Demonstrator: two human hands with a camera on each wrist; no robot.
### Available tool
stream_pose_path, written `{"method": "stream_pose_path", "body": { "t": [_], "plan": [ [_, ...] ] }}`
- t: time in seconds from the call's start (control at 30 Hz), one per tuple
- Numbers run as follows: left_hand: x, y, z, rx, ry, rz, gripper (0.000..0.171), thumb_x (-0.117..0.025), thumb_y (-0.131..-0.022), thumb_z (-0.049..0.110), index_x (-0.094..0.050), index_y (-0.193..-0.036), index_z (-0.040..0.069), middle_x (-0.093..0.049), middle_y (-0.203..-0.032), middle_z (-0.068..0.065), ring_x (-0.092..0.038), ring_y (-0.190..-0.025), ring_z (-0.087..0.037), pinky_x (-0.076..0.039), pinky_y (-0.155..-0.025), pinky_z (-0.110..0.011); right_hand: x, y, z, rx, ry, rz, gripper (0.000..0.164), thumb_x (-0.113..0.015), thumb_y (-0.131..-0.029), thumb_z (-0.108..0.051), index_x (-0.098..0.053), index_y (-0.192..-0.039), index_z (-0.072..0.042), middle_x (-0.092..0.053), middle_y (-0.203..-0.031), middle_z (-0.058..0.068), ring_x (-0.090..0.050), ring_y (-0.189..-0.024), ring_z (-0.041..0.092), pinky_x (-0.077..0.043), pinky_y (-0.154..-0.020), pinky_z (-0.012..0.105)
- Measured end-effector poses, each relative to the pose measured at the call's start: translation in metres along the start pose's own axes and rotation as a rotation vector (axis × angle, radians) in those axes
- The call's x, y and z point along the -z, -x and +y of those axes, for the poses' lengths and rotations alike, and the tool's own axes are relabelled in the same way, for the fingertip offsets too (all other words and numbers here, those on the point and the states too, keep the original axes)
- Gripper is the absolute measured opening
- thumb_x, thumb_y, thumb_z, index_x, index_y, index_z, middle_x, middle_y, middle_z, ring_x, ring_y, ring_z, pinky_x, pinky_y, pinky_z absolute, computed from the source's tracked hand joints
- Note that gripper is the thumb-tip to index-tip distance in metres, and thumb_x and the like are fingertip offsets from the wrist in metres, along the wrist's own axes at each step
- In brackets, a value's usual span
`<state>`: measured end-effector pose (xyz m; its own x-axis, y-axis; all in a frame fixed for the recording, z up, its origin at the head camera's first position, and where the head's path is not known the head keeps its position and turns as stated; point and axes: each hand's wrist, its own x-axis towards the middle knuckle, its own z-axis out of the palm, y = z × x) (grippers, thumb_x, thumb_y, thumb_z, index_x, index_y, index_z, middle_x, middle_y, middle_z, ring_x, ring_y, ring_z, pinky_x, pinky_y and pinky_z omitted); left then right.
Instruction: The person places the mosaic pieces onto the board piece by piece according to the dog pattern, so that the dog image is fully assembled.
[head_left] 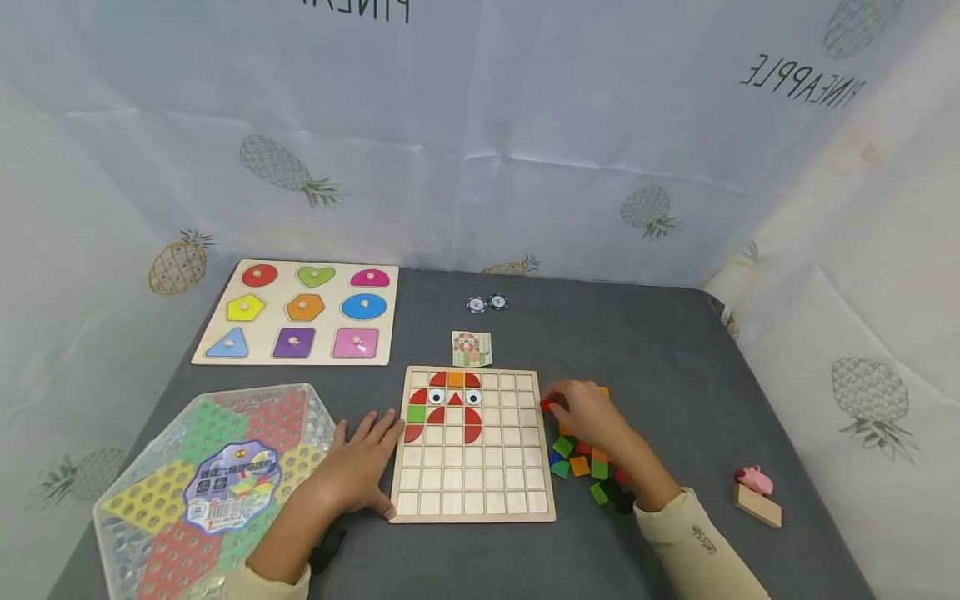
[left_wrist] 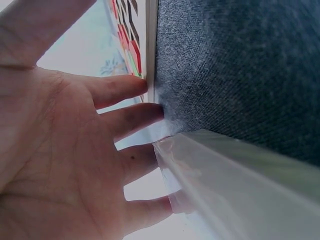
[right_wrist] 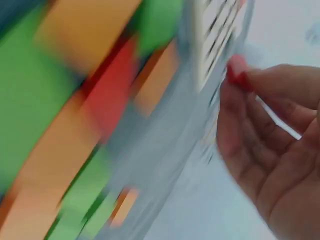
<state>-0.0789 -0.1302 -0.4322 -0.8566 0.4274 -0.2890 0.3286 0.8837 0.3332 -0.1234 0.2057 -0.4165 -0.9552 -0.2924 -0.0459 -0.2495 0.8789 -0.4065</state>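
A wooden grid board lies in the middle of the table, its upper left cells filled with red, orange and green tiles and two eye tiles. My left hand rests at the board's left edge with fingers spread; in the left wrist view its fingertips meet the board's side. My right hand pinches a small red tile between thumb and fingertips, just right of the board. Below that hand lies a pile of loose coloured tiles, partly hidden by the hand and wrist.
Behind the board lie a small pattern card and two poker chips. A shape puzzle board is at the back left, with a packaged hexagonal game board in front. A pink pig figure and wooden block sit far right.
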Motion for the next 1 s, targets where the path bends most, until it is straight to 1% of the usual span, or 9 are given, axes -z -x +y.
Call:
{"method": "stream_pose_path", "body": {
  "t": [0.03, 0.1, 0.2, 0.3, 0.4, 0.5, 0.63, 0.87, 1.0],
  "plan": [
    [0.0, 0.0, 0.0, 0.003, -0.003, -0.002, 0.114, -0.087, -0.047, 0.041, -0.032, -0.14, 0.006, -0.026, -0.146, -0.016, -0.018, -0.134, -0.039, -0.007, -0.1, -0.066, -0.002, -0.003, -0.009, 0.02, -0.053, -0.02, 0.011, -0.062, -0.084, -0.01, -0.068, -0.092, -0.014, -0.065, -0.085, -0.003, -0.054, -0.063, 0.004, -0.046, -0.056, 0.02],
    [0.001, 0.0, 0.0, 0.01, -0.01, -0.007, 0.113, -0.087, -0.047, 0.041, -0.032, -0.14, 0.006, -0.025, -0.146, -0.015, -0.017, -0.134, -0.039, -0.006, -0.1, -0.066, -0.007, -0.011, -0.029, 0.066, -0.12, -0.056, 0.011, -0.062, -0.084, -0.011, -0.068, -0.093, -0.014, -0.065, -0.088, -0.005, -0.056, -0.069, 0.004, -0.048, -0.061, 0.019],
    [0.002, 0.001, -0.001, 0.014, -0.007, -0.011, 0.113, -0.087, -0.047, 0.04, -0.032, -0.14, 0.006, -0.026, -0.146, -0.016, -0.018, -0.134, -0.039, -0.007, -0.1, -0.066, -0.018, -0.021, -0.061, 0.143, -0.17, -0.112, 0.01, -0.063, -0.084, -0.01, -0.068, -0.092, -0.014, -0.065, -0.088, -0.006, -0.058, -0.074, 0.004, -0.048, -0.064, 0.018],
    [0.002, 0.001, -0.001, 0.01, -0.012, -0.007, 0.113, -0.087, -0.047, 0.04, -0.032, -0.14, 0.006, -0.027, -0.146, -0.016, -0.019, -0.134, -0.039, -0.007, -0.1, -0.066, -0.034, -0.031, -0.087, 0.235, -0.152, -0.15, 0.008, -0.063, -0.083, -0.012, -0.068, -0.089, -0.015, -0.064, -0.084, -0.008, -0.055, -0.072, 0.002, -0.046, -0.064, 0.017],
    [0.002, 0.001, -0.001, 0.003, -0.024, 0.0, 0.114, -0.086, -0.047, 0.043, -0.032, -0.14, 0.006, -0.027, -0.146, -0.015, -0.019, -0.134, -0.039, -0.008, -0.1, -0.066, -0.048, -0.039, -0.106, 0.281, -0.12, -0.165, 0.007, -0.065, -0.083, -0.012, -0.068, -0.088, -0.015, -0.063, -0.079, -0.009, -0.053, -0.069, 0.002, -0.045, -0.063, 0.016],
    [0.002, 0.001, -0.001, -0.007, -0.029, 0.006, 0.114, -0.086, -0.047, 0.044, -0.033, -0.14, 0.006, -0.027, -0.146, -0.015, -0.019, -0.134, -0.038, -0.009, -0.099, -0.066, -0.058, -0.044, -0.116, 0.277, -0.078, -0.157, 0.007, -0.065, -0.082, -0.012, -0.069, -0.088, -0.014, -0.064, -0.078, -0.009, -0.053, -0.069, 0.001, -0.045, -0.063, 0.015],
    [0.003, -0.001, 0.0, -0.011, -0.029, 0.008, 0.113, -0.086, -0.046, 0.044, -0.033, -0.139, 0.006, -0.027, -0.146, -0.016, -0.019, -0.134, -0.039, -0.009, -0.099, -0.067, -0.062, -0.047, -0.12, 0.264, -0.019, -0.139, 0.006, -0.067, -0.081, -0.012, -0.07, -0.087, -0.013, -0.065, -0.078, -0.006, -0.056, -0.069, 0.002, -0.046, -0.064, 0.016],
    [0.001, -0.003, -0.001, 0.017, -0.048, -0.007, 0.114, -0.086, -0.047, 0.044, -0.033, -0.14, 0.007, -0.026, -0.146, -0.014, -0.019, -0.134, -0.038, -0.008, -0.101, -0.066, -0.066, -0.048, -0.124, 0.215, -0.031, -0.127, 0.007, -0.067, -0.081, -0.012, -0.07, -0.088, -0.011, -0.065, -0.079, -0.004, -0.056, -0.072, 0.004, -0.047, -0.064, 0.016],
    [0.0, -0.003, -0.002, 0.015, -0.043, -0.004, 0.114, -0.086, -0.046, 0.044, -0.033, -0.14, 0.006, -0.027, -0.146, -0.015, -0.019, -0.134, -0.038, -0.008, -0.1, -0.066, -0.071, -0.046, -0.123, 0.226, 0.016, -0.121, 0.01, -0.068, -0.08, -0.015, -0.069, -0.088, -0.01, -0.063, -0.076, -0.005, -0.054, -0.069, 0.004, -0.045, -0.062, 0.016]
  ]
}}
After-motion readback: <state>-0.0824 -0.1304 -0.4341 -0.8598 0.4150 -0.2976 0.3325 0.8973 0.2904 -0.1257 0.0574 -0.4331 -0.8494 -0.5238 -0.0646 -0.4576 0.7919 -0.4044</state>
